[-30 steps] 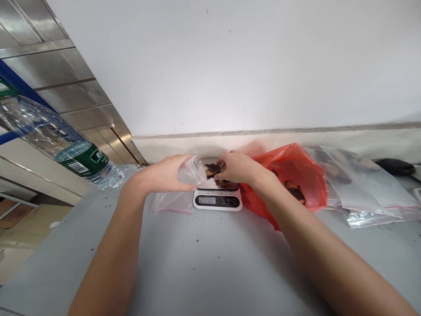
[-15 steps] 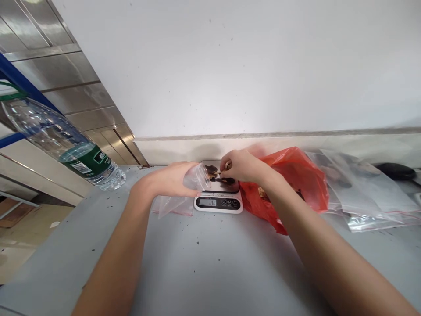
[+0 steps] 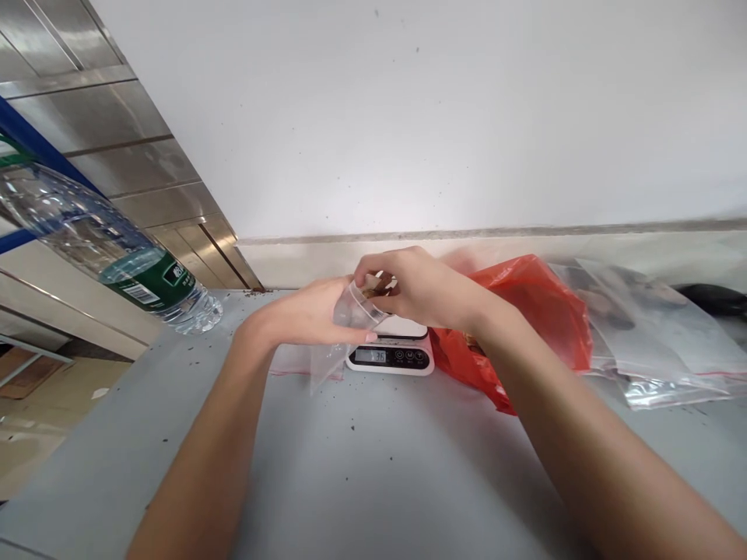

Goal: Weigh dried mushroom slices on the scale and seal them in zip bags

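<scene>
My left hand (image 3: pixel 315 311) is closed around a small clear zip bag (image 3: pixel 354 309), its mouth spread toward the right. At that mouth, my right hand (image 3: pixel 402 284) pinches dark brown dried pieces (image 3: pixel 380 285) that look like dried mushroom. Under both hands stands a white kitchen scale (image 3: pixel 390 359) with a lit display and several round buttons. Part of its weighing plate is hidden by the hands. A red plastic bag (image 3: pixel 557 323) lies open beside the scale, below my right forearm, with some brown pieces showing inside.
More clear zip bags (image 3: pixel 671 334) lie at the right, near a black object (image 3: pixel 715 299). Another flat zip bag (image 3: pixel 292 359) rests left of the scale. A large water bottle (image 3: pixel 145 276) stands at the table's left edge. A white wall (image 3: pixel 408 117) rises behind; dark crumbs dot the grey tabletop (image 3: pixel 327 482).
My right hand has lifted dried pieces off the scale plate and moved left to the zip bag's mouth. The scale's reading has dropped. My left hand has shifted slightly right with the bag.
</scene>
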`<state>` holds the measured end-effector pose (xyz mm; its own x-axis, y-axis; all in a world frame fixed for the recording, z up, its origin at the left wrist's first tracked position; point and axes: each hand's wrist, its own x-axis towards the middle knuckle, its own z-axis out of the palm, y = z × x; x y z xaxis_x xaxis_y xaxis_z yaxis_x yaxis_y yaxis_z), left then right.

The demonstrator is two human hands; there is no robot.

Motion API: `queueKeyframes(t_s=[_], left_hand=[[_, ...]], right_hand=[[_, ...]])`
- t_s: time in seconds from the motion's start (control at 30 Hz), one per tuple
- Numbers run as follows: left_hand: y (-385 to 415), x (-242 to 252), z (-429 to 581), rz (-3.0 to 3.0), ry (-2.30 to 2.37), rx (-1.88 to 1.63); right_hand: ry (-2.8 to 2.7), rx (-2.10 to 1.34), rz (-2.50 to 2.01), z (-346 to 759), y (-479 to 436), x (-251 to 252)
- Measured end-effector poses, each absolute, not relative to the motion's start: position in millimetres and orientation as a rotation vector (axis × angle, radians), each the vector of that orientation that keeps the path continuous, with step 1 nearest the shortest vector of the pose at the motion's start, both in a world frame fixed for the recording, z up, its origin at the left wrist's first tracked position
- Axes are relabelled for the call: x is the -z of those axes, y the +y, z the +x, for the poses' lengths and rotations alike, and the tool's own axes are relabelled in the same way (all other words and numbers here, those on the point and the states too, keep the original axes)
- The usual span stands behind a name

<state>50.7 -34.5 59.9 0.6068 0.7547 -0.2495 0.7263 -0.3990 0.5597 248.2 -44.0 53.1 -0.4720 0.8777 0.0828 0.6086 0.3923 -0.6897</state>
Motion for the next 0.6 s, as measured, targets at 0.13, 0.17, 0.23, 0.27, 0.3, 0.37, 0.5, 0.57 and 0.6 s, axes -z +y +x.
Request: queueKeyframes(t_s=[0.13, 0.17, 0.23, 0.27, 0.3, 0.37, 0.5, 0.57, 0.6], left_hand=[[-34, -63, 46, 2.225, 1.203, -0.066], [-34, -64, 44, 2.236, 1.231, -0.069], [-34, -66, 41, 2.232, 1.277, -0.061], [-34, -67, 39, 2.223, 1.276, -0.054], [-34, -68, 37, 2.216, 1.258, -0.054], [-34, -70, 34, 2.212, 1.213, -0.068], [-35, -75, 24, 2.168, 1.324, -0.109], [-36, -77, 20, 2.150, 1.351, -0.138], [-36, -78, 18, 2.152, 1.350, -0.149]], right_hand=[[-2.175, -0.913, -1.122, 246, -44, -48], [-2.146, -0.974, -1.070, 246, -44, -49], [-2.057, -1.112, -0.975, 247, -46, -53], [-2.004, -1.158, -0.953, 248, -46, -55], [-1.952, -1.172, -0.958, 248, -45, -56], [-1.863, -1.102, -1.060, 248, -42, -54], [-1.936, -0.815, -1.407, 248, -31, -38], [-2.136, -0.764, -1.415, 248, -26, -28], [-2.247, -0.771, -1.362, 248, -25, -24]])
